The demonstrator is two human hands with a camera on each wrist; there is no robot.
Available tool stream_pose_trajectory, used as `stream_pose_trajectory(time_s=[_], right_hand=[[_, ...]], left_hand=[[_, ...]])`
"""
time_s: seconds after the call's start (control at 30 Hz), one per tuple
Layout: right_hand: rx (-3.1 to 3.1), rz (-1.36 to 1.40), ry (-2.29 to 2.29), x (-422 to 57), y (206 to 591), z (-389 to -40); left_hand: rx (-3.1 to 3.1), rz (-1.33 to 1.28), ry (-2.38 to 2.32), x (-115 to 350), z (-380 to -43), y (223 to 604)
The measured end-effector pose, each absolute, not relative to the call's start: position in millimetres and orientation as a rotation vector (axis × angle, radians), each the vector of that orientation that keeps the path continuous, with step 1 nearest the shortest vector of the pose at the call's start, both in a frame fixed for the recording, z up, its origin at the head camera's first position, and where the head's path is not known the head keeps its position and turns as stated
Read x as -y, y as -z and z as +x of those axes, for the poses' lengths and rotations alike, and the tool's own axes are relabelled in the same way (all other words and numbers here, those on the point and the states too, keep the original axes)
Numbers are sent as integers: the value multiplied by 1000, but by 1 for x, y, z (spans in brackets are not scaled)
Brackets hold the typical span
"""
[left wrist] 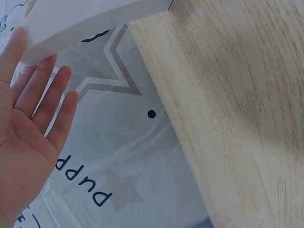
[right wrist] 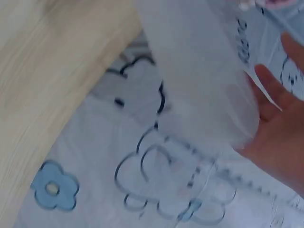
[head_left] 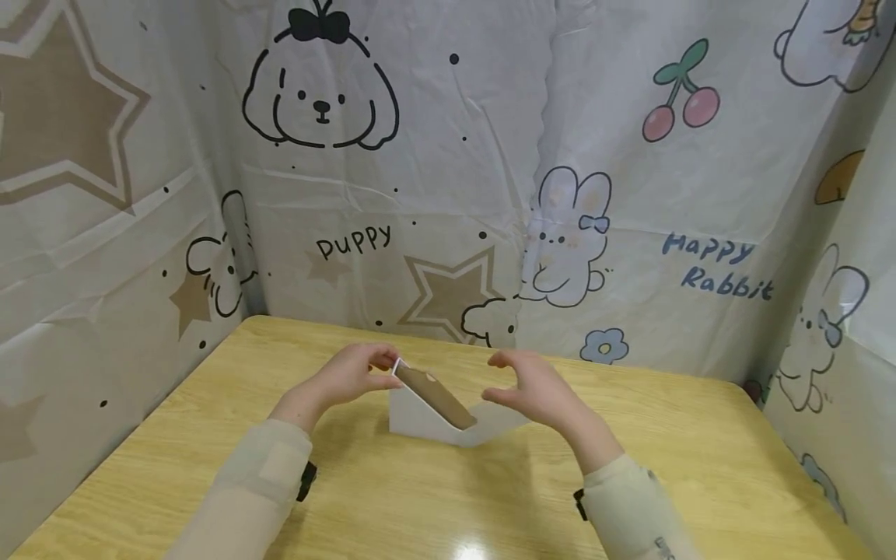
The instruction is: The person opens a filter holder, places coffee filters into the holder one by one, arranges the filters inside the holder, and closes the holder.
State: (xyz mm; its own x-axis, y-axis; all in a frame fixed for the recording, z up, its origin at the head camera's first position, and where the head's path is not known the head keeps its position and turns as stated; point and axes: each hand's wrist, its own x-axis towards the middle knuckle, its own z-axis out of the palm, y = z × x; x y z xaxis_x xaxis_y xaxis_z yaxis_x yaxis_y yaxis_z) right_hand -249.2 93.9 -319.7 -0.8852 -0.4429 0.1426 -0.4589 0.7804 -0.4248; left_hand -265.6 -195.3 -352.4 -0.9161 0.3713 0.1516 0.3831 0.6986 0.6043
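In the head view a white cardboard box (head_left: 423,420) with a slanting top edge and a brown inside (head_left: 435,395) stands on the table. My left hand (head_left: 353,375) pinches its raised left end, thumb on the near side. In the left wrist view the thumb and fingers of that hand (left wrist: 35,118) meet the end of the white box (left wrist: 90,21). To the right, my right hand (head_left: 535,385) hovers over a pale flap (head_left: 500,418), thumb and fingers apart. The right wrist view shows this flap (right wrist: 194,76) as a blurred white sheet beside the hand (right wrist: 280,128).
The box rests toward the back of a light wood table (head_left: 392,498). Behind the table hangs a printed cloth (head_left: 448,155) with cartoon animals and stars, and more of it closes off the left and right sides. Both wrists wear black straps.
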Motion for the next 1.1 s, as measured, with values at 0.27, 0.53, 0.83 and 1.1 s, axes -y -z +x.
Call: stream_pose_trajectory(time_s=[0.27, 0.53, 0.83, 1.1], right_hand=[[3099, 721, -839, -160, 325, -258], [3046, 706, -1092, -170, 330, -259], [2946, 643, -1316, -164, 339, -258], [2846, 643, -1426, -156, 346, -259]], left_hand=[[2880, -621, 1071, 195, -264, 353], [2873, -651, 1107, 184, -263, 358], [2844, -615, 1111, 177, -259, 363], [2834, -587, 1131, 173, -258, 366]])
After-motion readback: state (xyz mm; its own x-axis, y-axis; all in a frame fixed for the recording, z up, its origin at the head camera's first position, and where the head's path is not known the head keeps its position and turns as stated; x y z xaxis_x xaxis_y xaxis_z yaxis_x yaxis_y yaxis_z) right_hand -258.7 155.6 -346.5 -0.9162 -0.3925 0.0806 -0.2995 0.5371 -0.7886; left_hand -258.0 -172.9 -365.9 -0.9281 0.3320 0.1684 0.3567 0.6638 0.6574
